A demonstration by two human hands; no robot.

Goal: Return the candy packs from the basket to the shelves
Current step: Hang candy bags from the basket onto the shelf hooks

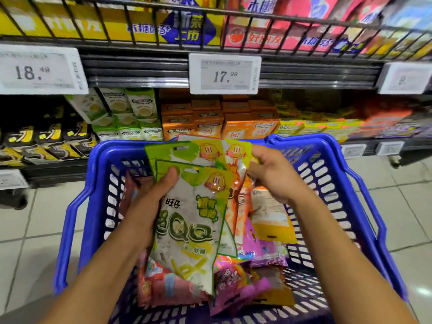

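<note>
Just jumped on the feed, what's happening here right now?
A person stands at a candy shelf with a blue basket in front of them, still holding many packs. The left hand grips a green and white candy pack at the front of a small stack, thumb on its top edge. The right hand holds the packs behind it, near their tops. The packs are above the basket; none has gone to the shelf yet.
</note>
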